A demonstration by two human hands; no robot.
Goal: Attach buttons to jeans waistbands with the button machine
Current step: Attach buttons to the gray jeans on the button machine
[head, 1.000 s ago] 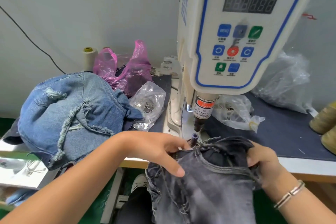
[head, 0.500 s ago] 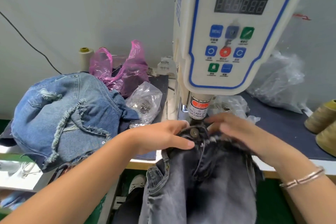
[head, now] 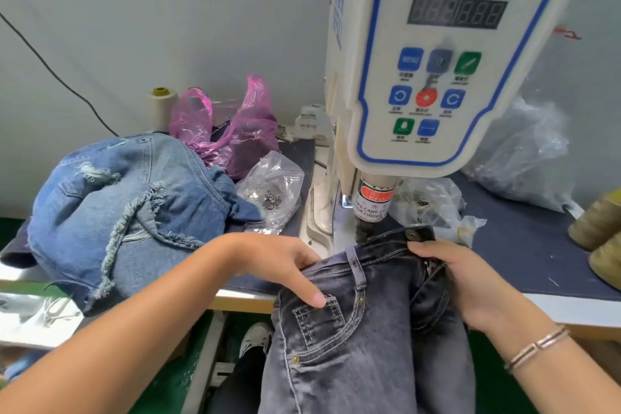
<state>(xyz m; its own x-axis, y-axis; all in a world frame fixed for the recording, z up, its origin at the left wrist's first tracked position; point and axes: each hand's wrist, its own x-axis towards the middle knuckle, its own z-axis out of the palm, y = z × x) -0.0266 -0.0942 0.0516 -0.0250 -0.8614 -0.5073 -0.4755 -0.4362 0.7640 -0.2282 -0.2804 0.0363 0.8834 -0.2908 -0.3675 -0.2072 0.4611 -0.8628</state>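
Note:
Dark grey jeans (head: 363,343) hang over the table's front edge, their waistband lying below the white servo button machine (head: 433,54). A metal button (head: 410,235) sits on the waistband tab, to the right of the machine's punch head (head: 371,202). My left hand (head: 282,262) grips the waistband at its left side, thumb over the coin pocket. My right hand (head: 460,282) grips the fly and waistband just below the button.
A heap of light blue frayed denim (head: 127,212) lies at the left. Behind it are a pink bag (head: 232,131), a clear bag of buttons (head: 272,195) and a thread cone (head: 161,107). More clear bags (head: 433,205) and thread cones (head: 601,239) sit right of the machine.
The waistband has been drawn back from under the punch and spread flat, with a button now on its tab. Both hands have shifted toward me and apart along the waistband.

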